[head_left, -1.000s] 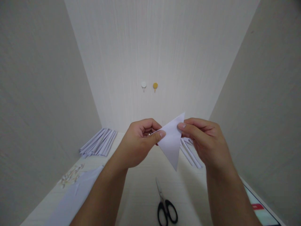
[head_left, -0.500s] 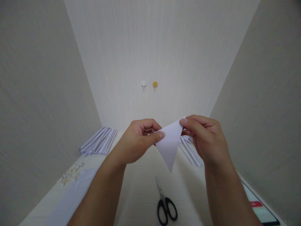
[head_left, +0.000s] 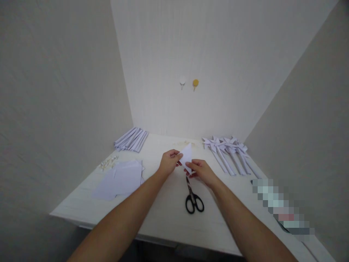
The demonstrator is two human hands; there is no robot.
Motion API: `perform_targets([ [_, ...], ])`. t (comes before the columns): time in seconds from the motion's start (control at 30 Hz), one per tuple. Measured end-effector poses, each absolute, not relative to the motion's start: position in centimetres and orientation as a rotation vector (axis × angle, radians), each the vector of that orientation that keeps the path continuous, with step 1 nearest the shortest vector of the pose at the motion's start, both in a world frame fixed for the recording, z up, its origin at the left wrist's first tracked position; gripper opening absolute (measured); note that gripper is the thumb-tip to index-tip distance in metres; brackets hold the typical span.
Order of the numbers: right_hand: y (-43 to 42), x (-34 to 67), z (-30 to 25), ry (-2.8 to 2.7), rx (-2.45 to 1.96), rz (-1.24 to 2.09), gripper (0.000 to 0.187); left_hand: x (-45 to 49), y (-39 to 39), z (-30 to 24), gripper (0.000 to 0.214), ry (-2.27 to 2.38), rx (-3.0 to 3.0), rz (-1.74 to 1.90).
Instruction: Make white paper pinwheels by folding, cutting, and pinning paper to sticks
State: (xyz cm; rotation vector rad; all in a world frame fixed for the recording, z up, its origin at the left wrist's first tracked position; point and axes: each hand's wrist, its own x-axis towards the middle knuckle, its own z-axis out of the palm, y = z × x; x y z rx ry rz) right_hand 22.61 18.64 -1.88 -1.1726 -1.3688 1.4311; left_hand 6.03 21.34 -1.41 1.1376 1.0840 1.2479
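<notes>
A small white sheet of paper [head_left: 186, 155], folded into a triangle, is held above the middle of the table. My left hand [head_left: 169, 162] pinches its left corner between thumb and fingers. Lower down, my right hand [head_left: 201, 170] grips the bottom right part, thumb on the front face. Just below the hands lie scissors [head_left: 193, 198] with black handles, blades pointing away from me and nearly closed. The paper's back side is hidden.
White paper sheets [head_left: 127, 178] lie at the left, beside a scatter of small pale pieces [head_left: 108, 163]. Rolled paper sticks [head_left: 132, 140] are stacked back left; several paper pinwheels [head_left: 226, 145] lie back right. A blurred-out flat object [head_left: 278, 203] rests along the right edge. Two hooks [head_left: 195, 83] are on the wall.
The view has pulled back, showing more of the table. The folded paper has turned, its point shifting from downward to sideways, and my right hand has moved from the upper corner to the lower one.
</notes>
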Motion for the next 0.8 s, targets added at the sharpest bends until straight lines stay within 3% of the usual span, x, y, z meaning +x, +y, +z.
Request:
perform_targets([
  [0.2, 21.0, 23.2, -4.6, -1.301, -1.198, 1.426, 0.037, 6.0, 23.0, -4.0, 0.026, 1.083, 1.079, 1.286],
  [0.8, 21.4, 24.1, -5.3, -1.255, -1.169, 1.357, 0.022, 5.5, 24.0, -4.6, 0.02, 1.106, 1.021, 1.309],
])
